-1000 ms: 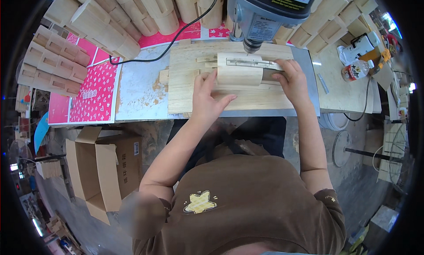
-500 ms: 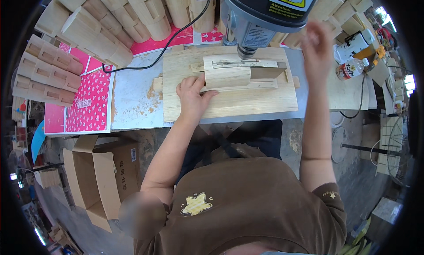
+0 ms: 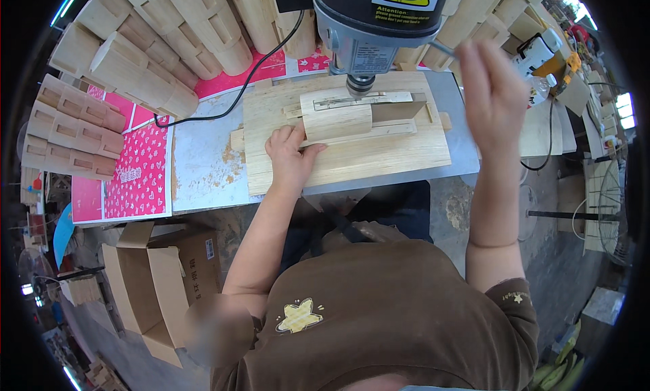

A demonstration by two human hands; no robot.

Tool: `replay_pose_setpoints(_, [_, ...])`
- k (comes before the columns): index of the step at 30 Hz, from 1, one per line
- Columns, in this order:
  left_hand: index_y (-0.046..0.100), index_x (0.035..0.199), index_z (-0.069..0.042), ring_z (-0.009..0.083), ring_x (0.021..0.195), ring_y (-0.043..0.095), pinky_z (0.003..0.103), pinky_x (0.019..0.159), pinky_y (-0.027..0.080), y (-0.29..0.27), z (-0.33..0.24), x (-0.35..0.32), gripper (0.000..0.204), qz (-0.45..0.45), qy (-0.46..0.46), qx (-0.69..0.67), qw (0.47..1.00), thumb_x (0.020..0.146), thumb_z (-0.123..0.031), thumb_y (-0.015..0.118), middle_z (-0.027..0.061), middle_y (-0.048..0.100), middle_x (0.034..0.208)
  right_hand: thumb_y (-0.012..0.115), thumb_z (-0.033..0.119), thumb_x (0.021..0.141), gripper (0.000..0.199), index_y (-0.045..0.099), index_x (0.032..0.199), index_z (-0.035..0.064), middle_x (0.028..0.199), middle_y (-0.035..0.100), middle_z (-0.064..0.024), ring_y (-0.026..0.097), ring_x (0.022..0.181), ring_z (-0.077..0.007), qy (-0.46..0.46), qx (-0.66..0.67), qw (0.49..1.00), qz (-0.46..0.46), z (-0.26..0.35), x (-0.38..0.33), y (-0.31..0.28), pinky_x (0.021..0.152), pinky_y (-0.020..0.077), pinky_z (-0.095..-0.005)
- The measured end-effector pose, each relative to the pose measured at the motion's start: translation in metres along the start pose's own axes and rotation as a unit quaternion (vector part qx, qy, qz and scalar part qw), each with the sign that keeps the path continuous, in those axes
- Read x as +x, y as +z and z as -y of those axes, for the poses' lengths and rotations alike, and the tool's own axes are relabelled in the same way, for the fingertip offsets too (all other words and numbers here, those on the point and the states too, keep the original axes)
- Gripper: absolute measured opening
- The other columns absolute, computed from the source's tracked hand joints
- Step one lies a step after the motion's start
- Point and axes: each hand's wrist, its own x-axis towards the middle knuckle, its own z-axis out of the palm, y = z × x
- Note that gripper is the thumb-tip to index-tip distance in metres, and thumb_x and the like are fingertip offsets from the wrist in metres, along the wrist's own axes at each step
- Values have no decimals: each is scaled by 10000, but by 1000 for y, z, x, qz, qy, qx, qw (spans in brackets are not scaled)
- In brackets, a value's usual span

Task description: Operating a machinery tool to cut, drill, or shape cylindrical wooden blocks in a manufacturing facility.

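bench (image 3: pixel 203 154): grey, dusty | floor (image 3: pixel 460 208): bare concrete | window (image 3: pixel 626 110): bright, right

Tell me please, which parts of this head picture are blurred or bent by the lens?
In the head view, the raised right hand is smeared by motion; the left hand on the wooden block is sharp. The drill press head looms large and close. The table edge curves, and the rim is black.

wood block (image 3: pixel 336 120) on the board (image 3: pixel 345 154) under the drill press (image 3: pixel 372 25), stacked wooden pieces (image 3: pixel 128 59) at 10 o'clock, cardboard box (image 3: pixel 159 283) at 8 o'clock, below the bench
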Motion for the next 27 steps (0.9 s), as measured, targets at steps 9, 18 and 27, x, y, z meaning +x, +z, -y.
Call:
replay_pose_setpoints(9, [617, 1118, -95, 244, 889, 491, 389, 846, 317, 7, 9, -1, 581, 52, -27, -25, 998, 586, -234, 806, 39, 544, 863, 597, 36, 815, 116, 637, 924, 29, 710, 577, -50, 553, 660, -203, -30, 34, 996, -74, -37, -80, 63, 680, 406, -330])
replay_pose_setpoints(18, [643, 1016, -80, 260, 816, 509, 387, 757, 365, 2, 1, 3, 480, 18, -7, -7, 1000, 575, -184, 802, 52, 555, 799, 604, 77, 828, 58, 602, 797, 29, 635, 523, -55, 506, 582, -217, -106, 43, 987, -116, -29, -38, 28, 595, 395, -319])
replay_pose_setpoints(27, [623, 1084, -86, 244, 842, 495, 393, 813, 334, 31, -21, 10, 540, 35, 17, -21, 999, 600, -258, 788, 20, 551, 799, 475, 194, 893, 291, 613, 825, -54, 652, 579, -152, 583, 626, -184, 8, -63, 997, -45, -51, 113, 42, 583, 443, -289])
